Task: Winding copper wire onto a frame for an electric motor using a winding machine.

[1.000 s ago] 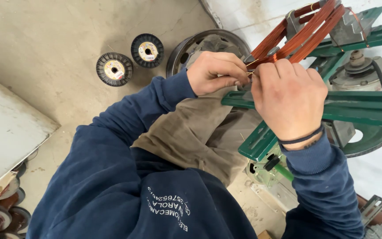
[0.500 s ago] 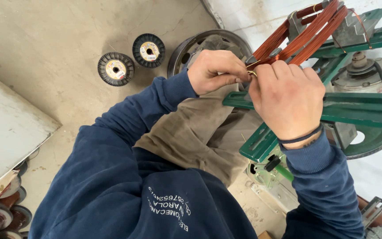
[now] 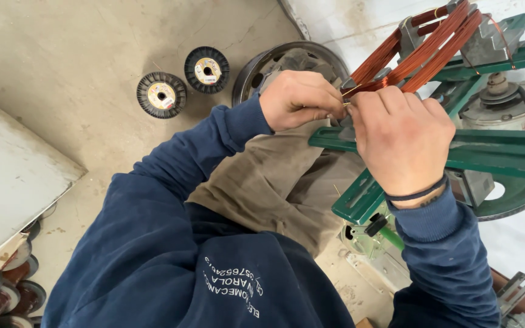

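Pinching together at the near end of a bundle of orange-brown copper winding wire [image 3: 423, 51], both hands meet just above a green painted metal frame [image 3: 505, 152]. The left hand [image 3: 299, 98] has its fingers curled shut, thumb and fingertips pressed on a thin strand at the end of the coil. The right hand [image 3: 403, 141], back turned up with a dark band at the wrist, closes its fingertips on the same spot, touching the left; what exactly lies between its fingers is hidden. The coil runs up and to the right from the hands, stretched over grey metal formers [image 3: 484, 39] mounted on the green frame. Beside the frame sits a round grey motor housing [image 3: 505, 100] with a black cable. On the concrete floor [image 3: 62, 54], well apart from the hands, lie two black wire spools [image 3: 162, 95] with pale labels, near a dark round metal rim [image 3: 293, 58]. Dark blue sleeves and khaki trousers fill the lower view
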